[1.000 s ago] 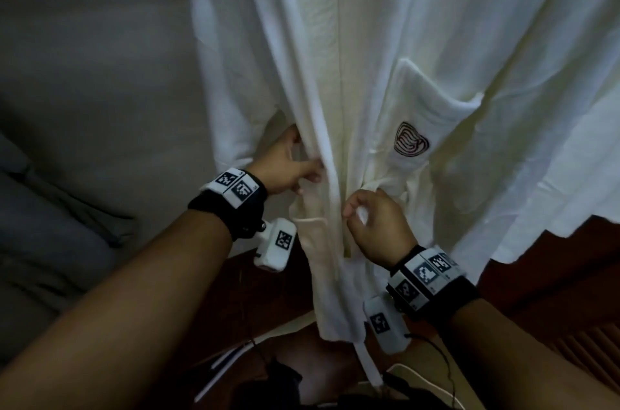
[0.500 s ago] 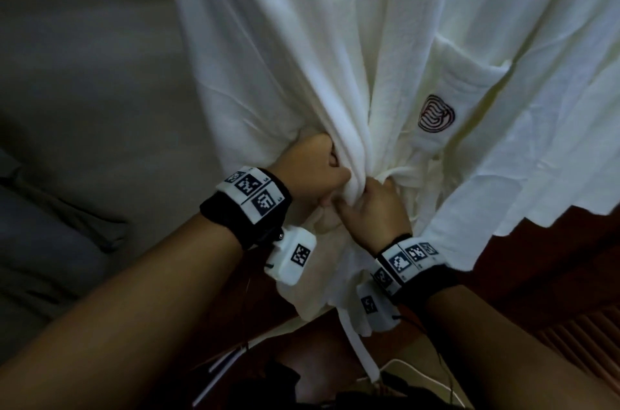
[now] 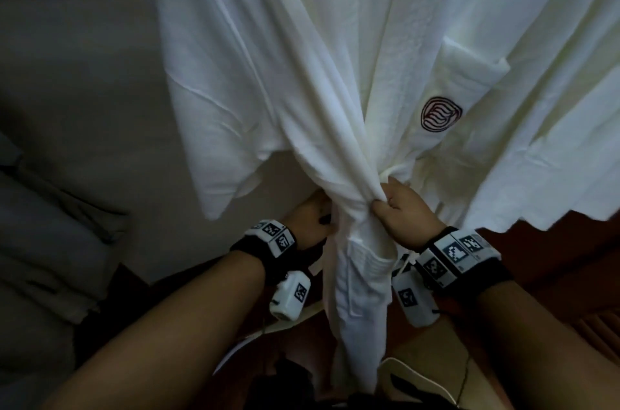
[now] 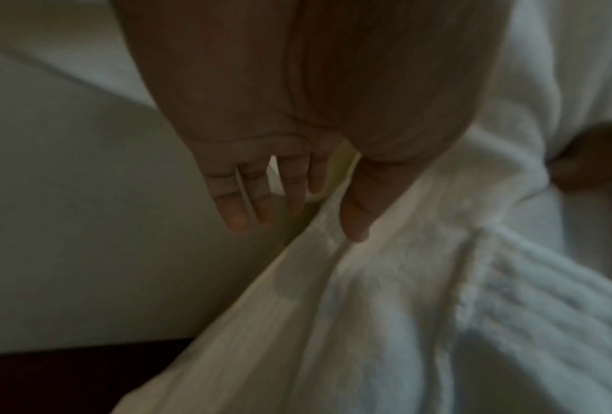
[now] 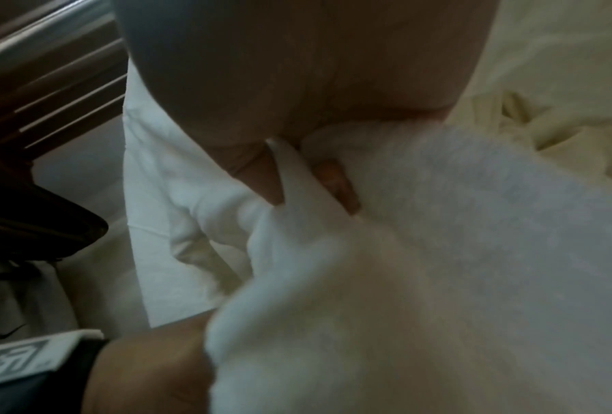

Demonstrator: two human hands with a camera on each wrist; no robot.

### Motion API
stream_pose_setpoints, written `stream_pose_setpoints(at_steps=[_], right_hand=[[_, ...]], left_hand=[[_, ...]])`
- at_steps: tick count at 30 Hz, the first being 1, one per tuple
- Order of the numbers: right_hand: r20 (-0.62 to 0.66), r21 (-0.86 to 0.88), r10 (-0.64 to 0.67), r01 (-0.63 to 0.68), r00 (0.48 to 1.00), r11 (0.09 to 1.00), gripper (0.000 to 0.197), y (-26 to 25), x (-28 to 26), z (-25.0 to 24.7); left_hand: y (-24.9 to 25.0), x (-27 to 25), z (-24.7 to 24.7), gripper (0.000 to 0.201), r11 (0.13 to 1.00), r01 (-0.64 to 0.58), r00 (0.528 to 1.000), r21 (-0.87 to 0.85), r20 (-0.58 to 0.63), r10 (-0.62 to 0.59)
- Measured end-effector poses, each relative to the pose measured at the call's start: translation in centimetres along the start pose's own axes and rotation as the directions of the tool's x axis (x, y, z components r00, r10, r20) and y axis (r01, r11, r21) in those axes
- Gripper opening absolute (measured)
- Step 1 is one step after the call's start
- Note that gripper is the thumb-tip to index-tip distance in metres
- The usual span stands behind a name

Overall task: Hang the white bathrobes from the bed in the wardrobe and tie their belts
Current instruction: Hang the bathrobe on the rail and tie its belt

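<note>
A white bathrobe (image 3: 328,74) hangs in front of me, with a red emblem on its chest pocket (image 3: 441,114). Its front is gathered into a narrow bunch at the waist. My right hand (image 3: 399,208) grips that bunch from the right, and the right wrist view shows its fingers (image 5: 336,182) curled into the bathrobe (image 5: 439,252). My left hand (image 3: 312,218) sits just left of the bunch. In the left wrist view its fingers (image 4: 247,207) are straight and the thumb lies on the bathrobe (image 4: 385,308). I cannot pick out the belt among the folds.
A pale wall (image 3: 84,74) lies to the left, with grey cloth (image 3: 40,241) low beside it. Dark wooden boards and slats (image 3: 587,325) are at the lower right. Cables and a pale object (image 3: 419,376) lie on the floor below the robe.
Both hands closed in on the robe's front and bunched it at the waist. The left hand has since let go and shifted to the left side, while the right hand keeps its hold.
</note>
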State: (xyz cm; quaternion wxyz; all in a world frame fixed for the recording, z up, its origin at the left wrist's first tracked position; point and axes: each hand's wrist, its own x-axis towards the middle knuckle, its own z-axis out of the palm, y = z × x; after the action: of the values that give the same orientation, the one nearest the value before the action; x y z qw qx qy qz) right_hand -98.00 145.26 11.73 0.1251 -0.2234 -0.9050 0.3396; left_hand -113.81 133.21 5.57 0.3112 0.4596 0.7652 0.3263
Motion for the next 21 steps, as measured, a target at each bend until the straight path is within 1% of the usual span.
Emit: stream_pose_setpoints(at_steps=[2, 3, 4, 7, 9, 11, 12, 14, 15, 16, 17, 19, 21], right_hand=[[0.02, -0.004, 0.0, 0.0, 1.0, 1.0, 0.042, 0.1, -0.1, -0.3], [0.025, -0.016, 0.009, -0.009, 1.0, 1.0, 0.044, 0.2, -0.2, -0.5], [0.023, -0.039, 0.022, -0.021, 0.999, 0.999, 0.043, 0.3, -0.2, -0.6], [-0.046, -0.13, 0.055, -0.061, 0.997, 0.99, 0.02, 1.0, -0.3, -1.0], [-0.102, -0.18, 0.067, -0.084, 0.993, 0.98, 0.015, 1.6, -0.3, -1.1], [-0.141, -0.219, 0.064, -0.094, 0.988, 0.971, 0.014, 2.0, -0.3, -1.0], [-0.155, -0.23, 0.059, -0.094, 0.986, 0.969, 0.014, 2.1, -0.2, -0.9], [-0.167, -0.253, 0.051, -0.093, 0.985, 0.963, 0.011, 2.0, 0.0, -0.8], [-0.171, -0.267, 0.047, -0.092, 0.984, 0.959, 0.011, 2.0, 0.2, -0.7], [-0.177, -0.279, 0.044, -0.093, 0.983, 0.956, 0.014, 2.1, 0.4, -0.6], [-0.184, -0.286, 0.039, -0.091, 0.982, 0.954, 0.017, 2.2, 0.6, -0.6], [-0.186, -0.287, 0.029, -0.082, 0.982, 0.954, 0.021, 2.5, 1.1, -0.6], [-0.18, -0.292, 0.033, -0.085, 0.983, 0.953, 0.028, 3.0, 1.5, -0.9]], left_hand=[[-0.2, 0.6, 1.0, 0.062, 0.999, -0.03, 0.999, -0.037, 0.008, 0.031], [-0.4, 0.9, 1.3, 0.06, 0.996, -0.038, 0.999, -0.08, 0.021, 0.04], [-0.7, 1.1, 1.4, 0.057, 0.995, -0.046, 0.999, -0.086, 0.013, 0.047], [-2.6, 1.3, 1.0, 0.045, 0.997, -0.042, 0.998, -0.057, -0.045, 0.04], [-4.2, 1.2, 0.3, 0.039, 0.999, -0.003, 0.998, -0.053, -0.055, 0.0], [-5.8, 0.5, -0.4, 0.037, 0.998, 0.036, 0.999, 0.053, 0.002, -0.036], [-6.8, 0.0, -0.8, 0.036, 0.986, 0.047, 0.998, 0.16, 0.044, -0.055], [-9.0, -1.5, -1.9, 0.039, 0.929, 0.087, 0.987, 0.36, 0.092, -0.128], [-10.4, -2.3, -2.6, 0.046, 0.898, 0.114, 0.981, 0.425, 0.095, -0.169], [-11.7, -3.1, -3.4, 0.055, 0.873, 0.165, 0.972, 0.458, 0.075, -0.222], [-12.8, -4.1, -4.4, 0.056, 0.851, 0.243, 0.957, 0.466, 0.029, -0.289], [-14.6, -6.0, -6.6, 0.039, 0.779, 0.401, 0.909, 0.483, -0.103, -0.404], [-15.9, -7.8, -9.0, 0.032, 0.705, 0.54, 0.841, 0.46, -0.268, -0.469]])
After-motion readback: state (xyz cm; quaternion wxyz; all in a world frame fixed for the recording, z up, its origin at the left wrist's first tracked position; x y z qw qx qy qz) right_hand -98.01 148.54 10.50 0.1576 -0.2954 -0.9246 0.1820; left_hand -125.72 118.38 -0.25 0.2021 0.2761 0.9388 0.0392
